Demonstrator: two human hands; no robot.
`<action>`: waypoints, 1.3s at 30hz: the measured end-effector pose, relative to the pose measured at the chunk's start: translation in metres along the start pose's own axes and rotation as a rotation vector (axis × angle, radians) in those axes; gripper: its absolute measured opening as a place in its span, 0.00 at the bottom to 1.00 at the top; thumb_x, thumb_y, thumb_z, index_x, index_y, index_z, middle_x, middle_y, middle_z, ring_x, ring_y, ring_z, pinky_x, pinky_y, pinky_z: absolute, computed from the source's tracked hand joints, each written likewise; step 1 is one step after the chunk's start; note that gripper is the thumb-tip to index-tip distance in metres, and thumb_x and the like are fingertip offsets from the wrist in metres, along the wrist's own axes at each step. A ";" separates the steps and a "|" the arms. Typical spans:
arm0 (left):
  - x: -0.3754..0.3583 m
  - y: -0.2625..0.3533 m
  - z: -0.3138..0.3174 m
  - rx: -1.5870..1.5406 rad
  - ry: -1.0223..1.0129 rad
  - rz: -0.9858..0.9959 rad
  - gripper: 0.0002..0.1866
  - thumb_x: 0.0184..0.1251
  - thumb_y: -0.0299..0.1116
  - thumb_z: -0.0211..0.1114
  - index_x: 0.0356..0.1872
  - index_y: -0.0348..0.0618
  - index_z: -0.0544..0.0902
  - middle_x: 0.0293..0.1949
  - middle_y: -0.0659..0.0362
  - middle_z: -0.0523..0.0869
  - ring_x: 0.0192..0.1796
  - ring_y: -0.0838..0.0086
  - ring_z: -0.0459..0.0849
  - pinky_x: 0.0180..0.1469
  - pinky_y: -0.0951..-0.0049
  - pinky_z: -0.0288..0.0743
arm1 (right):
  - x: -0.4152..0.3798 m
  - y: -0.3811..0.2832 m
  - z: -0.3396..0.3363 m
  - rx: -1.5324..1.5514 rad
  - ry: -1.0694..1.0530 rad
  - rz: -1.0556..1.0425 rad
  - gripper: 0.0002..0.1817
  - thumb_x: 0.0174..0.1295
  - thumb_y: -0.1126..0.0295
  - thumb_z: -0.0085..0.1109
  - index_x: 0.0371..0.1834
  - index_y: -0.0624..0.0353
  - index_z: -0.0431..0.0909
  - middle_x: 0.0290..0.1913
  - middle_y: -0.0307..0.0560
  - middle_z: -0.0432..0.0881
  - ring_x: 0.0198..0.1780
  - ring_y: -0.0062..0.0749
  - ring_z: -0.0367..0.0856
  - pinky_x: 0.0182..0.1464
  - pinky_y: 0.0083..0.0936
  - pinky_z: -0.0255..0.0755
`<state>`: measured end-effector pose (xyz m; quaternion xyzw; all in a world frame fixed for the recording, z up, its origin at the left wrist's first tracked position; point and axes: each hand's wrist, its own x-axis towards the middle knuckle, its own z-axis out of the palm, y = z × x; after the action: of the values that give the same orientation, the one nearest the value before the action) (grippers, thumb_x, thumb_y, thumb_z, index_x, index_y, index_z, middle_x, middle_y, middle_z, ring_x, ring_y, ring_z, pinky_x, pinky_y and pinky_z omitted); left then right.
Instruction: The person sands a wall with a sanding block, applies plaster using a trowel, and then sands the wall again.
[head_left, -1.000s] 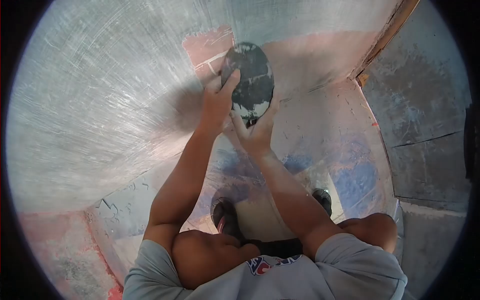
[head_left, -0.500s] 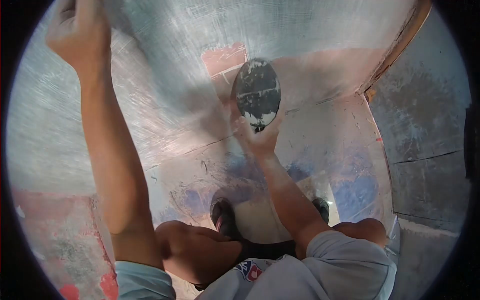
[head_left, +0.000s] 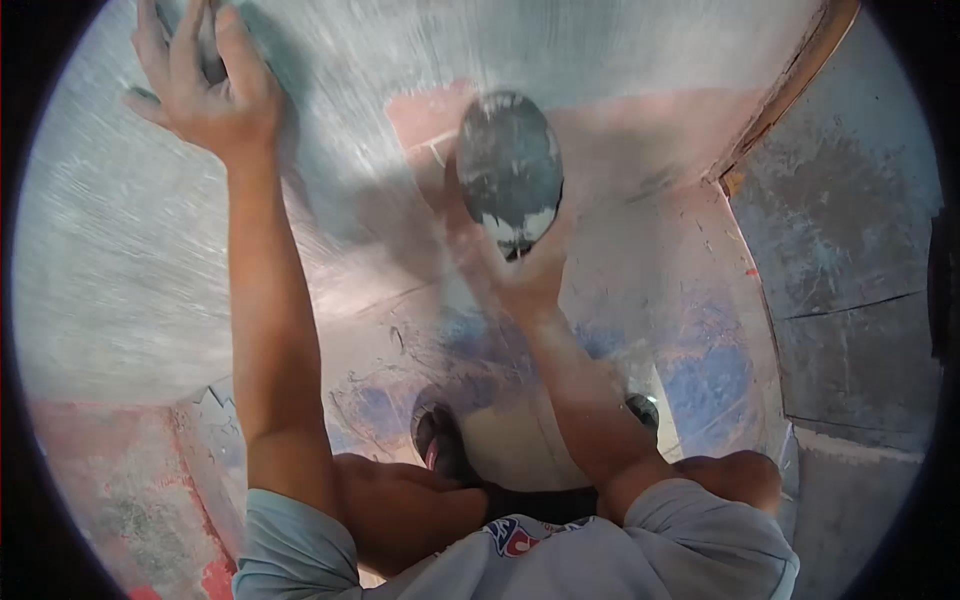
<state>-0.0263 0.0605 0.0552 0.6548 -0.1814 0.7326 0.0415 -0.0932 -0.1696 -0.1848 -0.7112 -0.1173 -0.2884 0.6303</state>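
High on the left, my left hand point(head_left: 208, 85) lies against the whitish, scratched curved wall point(head_left: 340, 90) with its fingers spread, holding nothing. My right hand point(head_left: 525, 275) grips the lower end of a dark oval pad point(head_left: 510, 160), its fingers along the pad's sides. White dust smears the pad's face, and a pale patch shows at its bottom edge. The pad is in front of the wall beside a pink patch point(head_left: 430, 115). Part of the right-hand fingers is hidden behind the pad.
Raised wooden edging point(head_left: 790, 90) runs down the right, beside a grey worn panel point(head_left: 850, 220). Below, the floor has blue stains point(head_left: 710, 385). My shoes point(head_left: 440, 435) and bent knees are under my arms. A reddish worn surface point(head_left: 120, 470) lies at lower left.
My left hand has come down and to the right, and its fingers now show spread on the wall. The right hand has shifted the pad slightly up and left.
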 end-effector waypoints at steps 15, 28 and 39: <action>-0.006 -0.013 -0.004 -0.019 -0.023 0.018 0.13 0.71 0.41 0.64 0.51 0.59 0.92 0.69 0.46 0.79 0.73 0.56 0.75 0.76 0.29 0.29 | 0.000 -0.001 -0.003 0.056 -0.056 0.085 0.58 0.55 0.65 0.78 0.80 0.70 0.43 0.58 0.65 0.79 0.56 0.48 0.84 0.54 0.35 0.79; 0.000 -0.010 -0.009 -0.041 -0.030 0.032 0.13 0.70 0.41 0.64 0.49 0.60 0.92 0.68 0.47 0.80 0.73 0.56 0.74 0.76 0.29 0.31 | -0.013 0.014 -0.002 0.008 -0.047 -0.065 0.60 0.54 0.63 0.79 0.79 0.73 0.41 0.48 0.65 0.86 0.47 0.49 0.90 0.45 0.34 0.83; 0.000 -0.013 -0.012 -0.044 -0.051 0.033 0.12 0.70 0.41 0.64 0.48 0.61 0.93 0.67 0.49 0.81 0.73 0.56 0.74 0.77 0.30 0.32 | -0.010 0.015 -0.004 -0.033 -0.035 -0.114 0.59 0.53 0.63 0.79 0.79 0.72 0.44 0.52 0.65 0.84 0.49 0.48 0.89 0.49 0.33 0.83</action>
<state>-0.0333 0.0766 0.0567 0.6690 -0.2092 0.7122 0.0390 -0.0939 -0.1739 -0.2024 -0.7186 -0.1640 -0.3133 0.5988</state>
